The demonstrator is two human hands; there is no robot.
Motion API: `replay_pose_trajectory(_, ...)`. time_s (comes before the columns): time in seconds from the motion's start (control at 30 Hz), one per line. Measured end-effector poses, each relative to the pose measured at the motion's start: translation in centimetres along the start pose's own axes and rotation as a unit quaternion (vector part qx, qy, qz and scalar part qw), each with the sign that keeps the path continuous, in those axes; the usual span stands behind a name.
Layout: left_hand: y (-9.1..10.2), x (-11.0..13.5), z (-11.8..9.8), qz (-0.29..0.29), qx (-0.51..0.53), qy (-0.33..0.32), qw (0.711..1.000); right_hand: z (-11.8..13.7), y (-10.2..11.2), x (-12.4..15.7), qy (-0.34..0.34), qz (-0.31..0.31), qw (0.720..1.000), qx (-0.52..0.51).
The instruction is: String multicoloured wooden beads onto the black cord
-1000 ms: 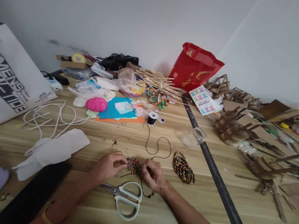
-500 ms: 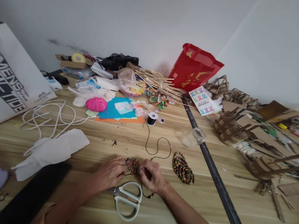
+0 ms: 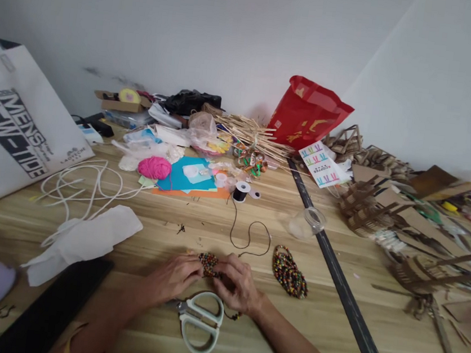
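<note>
1. Two hands, and they had just drawn closer! The right hand (image 3: pixel 238 284) had slid inward over the work, beyond and right of the scissors (image 3: pixel 202 323), while the left hand (image 3: pixel 177 275) had swapped its earlier pinch for a flatter, lower pose, beyond and left of them.

2. Between them sat the beaded piece (image 3: pixel 208 264), just beyond the scissors, a small many-coloured patch on the table (image 3: pixel 145 333). Less of its right side showed now, with those right fingers over it.

3. Fingers, then: the right ones were bent and narrow, holding the piece's near right edge, thumb tucked low. The left ones lay close together, touching its left edge; whether they truly gripped it, I could not tell.

4. Also altered: the thin cord end with beads (image 3: pixel 236 316), right of the scissors, had largely gone under the right hand, only its tip peeking out. The scissors themselves had not been picked up.

5. What did it mean? Judging by the pose, this was a handling moment, the piece being steadied or straightened rather than cut or threaded.

6. Untouched, further out: the coiled bead strand (image 3: pixel 290 272), beyond and right of the scissors, and the spool (image 3: pixel 241 192), well beyond them, its black cord (image 3: pixel 248 240) looping back toward the right hand.
</note>
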State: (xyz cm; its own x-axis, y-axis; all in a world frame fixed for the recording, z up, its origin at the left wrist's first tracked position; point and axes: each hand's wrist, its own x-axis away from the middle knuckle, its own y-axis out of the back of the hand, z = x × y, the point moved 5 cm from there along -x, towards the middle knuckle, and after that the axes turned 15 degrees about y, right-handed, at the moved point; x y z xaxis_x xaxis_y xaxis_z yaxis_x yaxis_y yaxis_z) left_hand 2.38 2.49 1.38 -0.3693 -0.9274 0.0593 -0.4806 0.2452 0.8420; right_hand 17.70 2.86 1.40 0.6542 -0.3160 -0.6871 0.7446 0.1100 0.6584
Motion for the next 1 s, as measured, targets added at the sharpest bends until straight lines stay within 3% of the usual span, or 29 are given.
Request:
replay_pose_trajectory(0.2, 0.8, 0.0, -0.5, 0.011, 0.098, 0.030, 0.995, 0.1, -0.6, -0.1, 0.012, 0.043, 0.999, -0.003)
replay_pose_trajectory(0.53, 1.5, -0.2, 0.2, -0.011, 0.215, 0.089, 0.973, 0.3, -0.5, -0.3, 0.017, 0.029, 0.999, -0.033)
replay_pose_trajectory(1.0, 1.0, -0.5, 0.8, -0.021, 0.250, 0.133, 0.959, 0.4, -0.7, 0.1, 0.018, 0.024, 0.999, -0.022)
